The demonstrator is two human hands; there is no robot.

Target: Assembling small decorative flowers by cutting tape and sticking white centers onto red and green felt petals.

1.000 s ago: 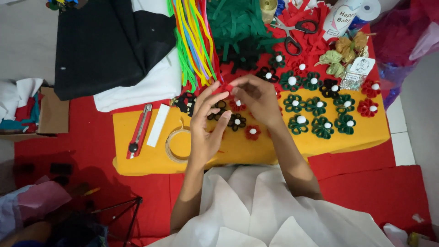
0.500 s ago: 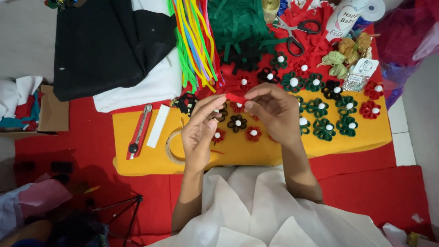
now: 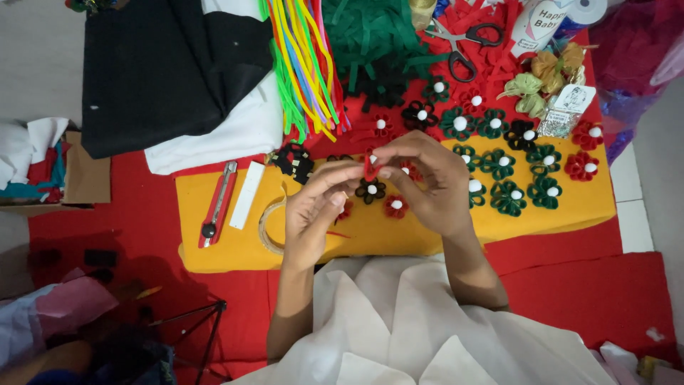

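Your left hand (image 3: 313,210) and right hand (image 3: 427,187) meet above the yellow felt (image 3: 235,253), and between them you pinch a small red strip (image 3: 370,167), bent into a loop, held by fingertips and thumbs of both hands. Your left fingers are pressed together and curled toward the strip; your right fingers arch over it, thumb underneath. The strip hangs in the air just above a dark flower (image 3: 370,190) and a red flower (image 3: 396,206), both with white centres, lying on the felt between your hands. To your right, green flowers (image 3: 507,197) sit in rows on the felt, with more red ones (image 3: 578,166) near its far edge. By your left wrist lies a tape roll (image 3: 268,227), partly hidden by the hand, and further left a white bar (image 3: 246,194) and a red cutter (image 3: 217,204) lie side by side. Beyond the felt you have a bundle of coloured pipe cleaners (image 3: 303,64), a heap of green strips (image 3: 370,36), scissors (image 3: 459,44) on red scraps, and black cloth (image 3: 157,68) over white cloth (image 3: 228,135). Everything rests on a red sheet (image 3: 584,292), and your white garment (image 3: 399,328) fills the lower edge.
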